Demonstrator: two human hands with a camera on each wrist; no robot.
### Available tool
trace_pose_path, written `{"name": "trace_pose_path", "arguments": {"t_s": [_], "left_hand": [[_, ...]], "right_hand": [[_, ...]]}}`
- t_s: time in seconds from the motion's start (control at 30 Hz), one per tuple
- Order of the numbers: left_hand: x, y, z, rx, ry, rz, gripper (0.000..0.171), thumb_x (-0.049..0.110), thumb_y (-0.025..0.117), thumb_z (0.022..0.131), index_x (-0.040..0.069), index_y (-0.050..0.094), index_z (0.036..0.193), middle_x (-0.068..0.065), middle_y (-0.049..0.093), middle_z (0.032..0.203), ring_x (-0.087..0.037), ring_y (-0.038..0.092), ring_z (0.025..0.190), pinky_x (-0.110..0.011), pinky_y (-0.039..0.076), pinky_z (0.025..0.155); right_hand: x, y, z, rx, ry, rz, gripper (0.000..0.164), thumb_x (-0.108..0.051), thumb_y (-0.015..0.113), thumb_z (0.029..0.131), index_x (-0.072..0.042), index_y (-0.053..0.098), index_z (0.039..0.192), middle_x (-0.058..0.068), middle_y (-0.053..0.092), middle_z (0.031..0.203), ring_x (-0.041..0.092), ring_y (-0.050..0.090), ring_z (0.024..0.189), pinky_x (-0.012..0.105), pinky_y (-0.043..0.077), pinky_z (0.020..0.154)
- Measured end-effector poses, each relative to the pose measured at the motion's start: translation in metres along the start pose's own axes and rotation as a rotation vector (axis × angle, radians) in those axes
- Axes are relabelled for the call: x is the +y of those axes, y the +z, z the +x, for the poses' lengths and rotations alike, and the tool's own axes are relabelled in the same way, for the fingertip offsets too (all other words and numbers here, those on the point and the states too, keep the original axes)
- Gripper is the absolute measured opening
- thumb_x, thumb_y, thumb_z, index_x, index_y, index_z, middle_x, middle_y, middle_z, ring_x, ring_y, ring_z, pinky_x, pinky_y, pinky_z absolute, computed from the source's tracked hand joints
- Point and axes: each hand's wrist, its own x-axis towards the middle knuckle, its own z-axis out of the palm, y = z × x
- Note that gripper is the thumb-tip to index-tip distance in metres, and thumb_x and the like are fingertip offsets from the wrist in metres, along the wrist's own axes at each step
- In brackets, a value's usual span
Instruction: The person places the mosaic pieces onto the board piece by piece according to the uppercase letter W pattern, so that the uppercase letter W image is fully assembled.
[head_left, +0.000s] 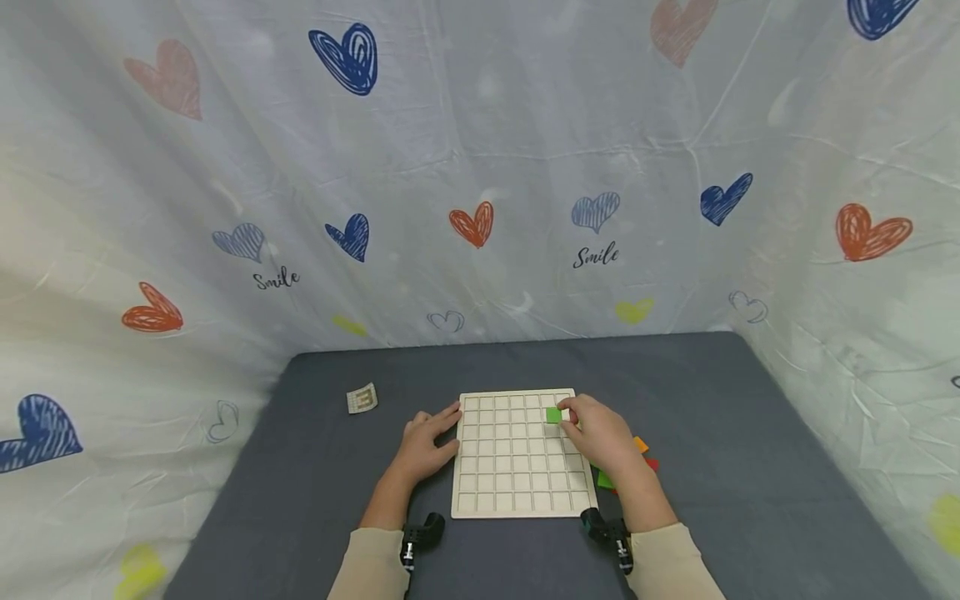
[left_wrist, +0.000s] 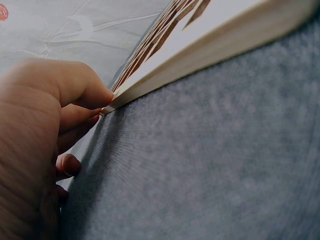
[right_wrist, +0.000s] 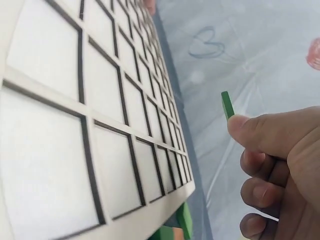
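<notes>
A pale wooden grid board (head_left: 509, 480) with rows of square recesses lies on the dark table. The right hand (head_left: 602, 432) pinches a green square tile (head_left: 553, 415) between thumb and forefinger, over the board's far right part. In the right wrist view the tile (right_wrist: 227, 105) is seen edge-on, apart from the board (right_wrist: 45, 125). At the board's left edge the left hand (head_left: 422, 447) touches the rim with fingers and thumb spread. The left wrist view shows the thumb (left_wrist: 85, 85) against the board's side (left_wrist: 200, 65).
Loose green tiles (head_left: 605, 481), an orange tile (head_left: 641, 444) and a red tile (head_left: 652, 463) lie right of the board, partly hidden by the right forearm. A small printed card (head_left: 362, 398) lies at the far left of the table (head_left: 315, 467). A heart-patterned curtain (head_left: 405, 283) hangs behind.
</notes>
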Motion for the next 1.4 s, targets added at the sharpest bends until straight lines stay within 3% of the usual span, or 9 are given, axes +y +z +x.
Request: {"name": "trace_pose_path", "arguments": {"t_s": [0.2, 0.3, 0.67, 0.97, 1.4], "left_hand": [[0.001, 0.001, 0.0, -0.011, 0.001, -0.002, 0.053, 0.022, 0.067, 0.095, 0.01, 0.059, 0.147, 0.002, 0.049, 0.155, -0.015, 0.041, 0.091, -0.044, 0.03, 0.085], [0.002, 0.001, 0.0, -0.019, -0.005, 0.0, 0.053, 0.023, 0.067, 0.095, 0.011, 0.059, 0.147, 0.003, 0.049, 0.155, -0.014, 0.041, 0.091, -0.044, 0.03, 0.085], [0.003, -0.001, 0.003, -0.013, 0.016, 0.021, 0.054, 0.024, 0.068, 0.095, 0.011, 0.059, 0.147, 0.002, 0.05, 0.155, -0.018, 0.046, 0.094, -0.047, 0.034, 0.087], [0.001, -0.001, 0.003, -0.008, 0.02, 0.026, 0.053, 0.024, 0.069, 0.095, 0.012, 0.06, 0.146, 0.003, 0.05, 0.155, -0.018, 0.046, 0.094, -0.046, 0.034, 0.087], [0.0, -0.003, 0.001, 0.003, 0.013, 0.036, 0.053, 0.024, 0.068, 0.095, 0.011, 0.06, 0.146, 0.002, 0.05, 0.155, -0.018, 0.047, 0.095, -0.046, 0.034, 0.086]], "right_hand": [[0.003, 0.008, 0.002, -0.035, 0.02, -0.042, 0.027, -0.017, 0.07, 0.097, -0.009, 0.073, 0.123, 0.001, 0.063, 0.099, 0.017, 0.059, 0.082, 0.039, 0.051, 0.072], [0.005, 0.013, 0.001, -0.057, 0.028, -0.045, 0.028, -0.017, 0.071, 0.097, -0.008, 0.073, 0.123, 0.003, 0.067, 0.107, 0.018, 0.062, 0.089, 0.042, 0.052, 0.078], [0.007, 0.019, 0.002, -0.043, 0.031, -0.062, 0.026, -0.014, 0.071, 0.096, -0.007, 0.074, 0.121, 0.006, 0.068, 0.109, 0.013, 0.052, 0.073, 0.035, 0.045, 0.066], [0.008, 0.021, 0.004, -0.055, 0.017, -0.042, 0.026, -0.017, 0.07, 0.097, -0.013, 0.076, 0.122, -0.002, 0.058, 0.089, 0.013, 0.044, 0.058, 0.031, 0.033, 0.053], [0.017, 0.001, 0.005, -0.05, 0.025, 0.044, 0.036, -0.021, 0.071, 0.099, -0.013, 0.072, 0.133, 0.001, 0.046, 0.075, 0.017, 0.039, 0.059, 0.033, 0.033, 0.053]]}}
